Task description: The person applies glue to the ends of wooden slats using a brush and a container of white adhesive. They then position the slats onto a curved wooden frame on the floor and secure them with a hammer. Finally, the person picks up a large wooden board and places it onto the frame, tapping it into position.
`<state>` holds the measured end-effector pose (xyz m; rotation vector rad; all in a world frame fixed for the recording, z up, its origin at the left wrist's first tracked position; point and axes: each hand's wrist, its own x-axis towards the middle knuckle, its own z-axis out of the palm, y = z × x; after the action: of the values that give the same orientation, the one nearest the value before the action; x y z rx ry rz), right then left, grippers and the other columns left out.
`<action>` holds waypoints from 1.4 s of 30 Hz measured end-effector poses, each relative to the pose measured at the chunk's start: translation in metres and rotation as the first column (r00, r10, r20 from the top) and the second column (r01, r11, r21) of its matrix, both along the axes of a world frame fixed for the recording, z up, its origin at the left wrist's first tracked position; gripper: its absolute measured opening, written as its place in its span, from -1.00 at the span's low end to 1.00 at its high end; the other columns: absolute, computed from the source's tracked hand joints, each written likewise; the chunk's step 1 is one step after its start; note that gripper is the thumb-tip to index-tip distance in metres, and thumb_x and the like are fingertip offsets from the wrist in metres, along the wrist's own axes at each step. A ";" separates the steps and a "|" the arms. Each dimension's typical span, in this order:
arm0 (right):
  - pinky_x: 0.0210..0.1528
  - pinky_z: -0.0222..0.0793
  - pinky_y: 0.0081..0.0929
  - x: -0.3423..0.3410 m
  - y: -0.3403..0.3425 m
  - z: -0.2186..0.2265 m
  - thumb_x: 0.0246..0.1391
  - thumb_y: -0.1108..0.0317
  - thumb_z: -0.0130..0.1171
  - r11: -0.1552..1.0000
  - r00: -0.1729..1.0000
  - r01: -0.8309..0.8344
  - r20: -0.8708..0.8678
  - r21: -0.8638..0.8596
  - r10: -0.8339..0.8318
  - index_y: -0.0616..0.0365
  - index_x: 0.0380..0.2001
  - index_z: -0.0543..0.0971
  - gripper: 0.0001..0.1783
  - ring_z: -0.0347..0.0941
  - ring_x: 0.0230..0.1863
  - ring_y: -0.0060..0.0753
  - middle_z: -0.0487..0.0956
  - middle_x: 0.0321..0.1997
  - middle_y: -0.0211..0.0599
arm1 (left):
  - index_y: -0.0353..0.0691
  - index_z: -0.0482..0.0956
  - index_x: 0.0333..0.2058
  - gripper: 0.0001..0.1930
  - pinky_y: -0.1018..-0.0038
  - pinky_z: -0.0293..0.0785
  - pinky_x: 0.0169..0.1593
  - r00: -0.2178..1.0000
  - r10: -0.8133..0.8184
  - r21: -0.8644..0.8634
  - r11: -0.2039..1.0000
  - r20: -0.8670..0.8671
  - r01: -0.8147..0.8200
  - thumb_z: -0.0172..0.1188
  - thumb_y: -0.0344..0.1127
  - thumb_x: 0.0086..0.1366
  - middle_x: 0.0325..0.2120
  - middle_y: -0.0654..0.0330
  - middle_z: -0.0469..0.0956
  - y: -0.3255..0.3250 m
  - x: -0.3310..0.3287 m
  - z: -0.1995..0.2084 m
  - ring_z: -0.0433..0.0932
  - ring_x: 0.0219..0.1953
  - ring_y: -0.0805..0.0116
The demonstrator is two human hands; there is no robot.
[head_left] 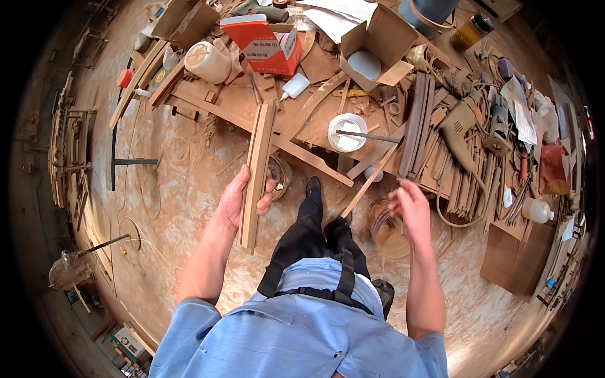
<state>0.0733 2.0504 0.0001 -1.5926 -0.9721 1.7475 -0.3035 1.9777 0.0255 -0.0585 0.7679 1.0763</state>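
The left hand (238, 194) grips a grooved wooden strip (259, 145) slantwise above the floor. The right hand (413, 213), fingers loosely curled and seemingly empty, is near the dark brown strips (418, 126). Beyond, a dark stick (373, 137) crosses a round white tub (330, 135).

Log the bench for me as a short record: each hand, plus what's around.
left hand: gripping long wooden piece
right hand: fingers curled, no held object visible; near dark wooden strips, contact unclear
white tub: open, dark stick across its rim
behind tub: open cardboard box
right side: tan power tool
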 end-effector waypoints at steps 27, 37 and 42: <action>-0.57 0.31 -0.69 -0.086 0.086 -0.016 0.19 0.25 0.07 0.968 0.997 -0.068 -0.005 0.240 0.072 0.24 -0.09 0.56 -0.67 0.41 -0.53 -0.67 0.55 -0.43 -0.39 | -0.34 0.41 -0.09 -0.48 0.46 0.45 -0.59 0.845 -0.245 -0.102 0.969 -0.475 0.224 0.09 0.07 0.25 -0.47 0.14 0.46 -0.032 0.029 0.004 0.47 -0.63 0.33; -0.57 0.30 -0.70 -0.078 0.079 -0.011 0.17 0.23 0.08 0.994 1.000 -0.017 0.020 0.105 0.015 0.18 -0.35 0.52 -0.78 0.41 -0.56 -0.66 0.53 -0.49 -0.42 | -0.35 0.39 -0.01 -0.64 0.55 0.44 -0.30 0.497 -0.284 -0.086 0.919 -0.820 0.384 0.02 -0.22 0.33 -0.35 0.23 0.49 -0.018 0.038 0.004 0.46 -0.42 0.51; -0.59 0.33 -0.64 -0.067 0.080 -0.026 0.20 0.20 0.08 0.974 0.940 0.224 -0.259 -0.018 -0.221 0.18 -0.27 0.46 -0.75 0.43 -0.60 -0.57 0.52 -0.53 -0.36 | -0.36 0.39 -0.02 -0.63 0.55 0.43 -0.30 0.446 -0.294 -0.086 0.899 -0.845 0.430 0.04 -0.20 0.33 -0.36 0.24 0.49 -0.014 0.037 0.005 0.46 -0.42 0.52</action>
<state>0.0062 2.1303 -0.0255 -1.3632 -0.6479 1.7328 -0.2667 1.9634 0.0305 0.8078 1.5081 0.6783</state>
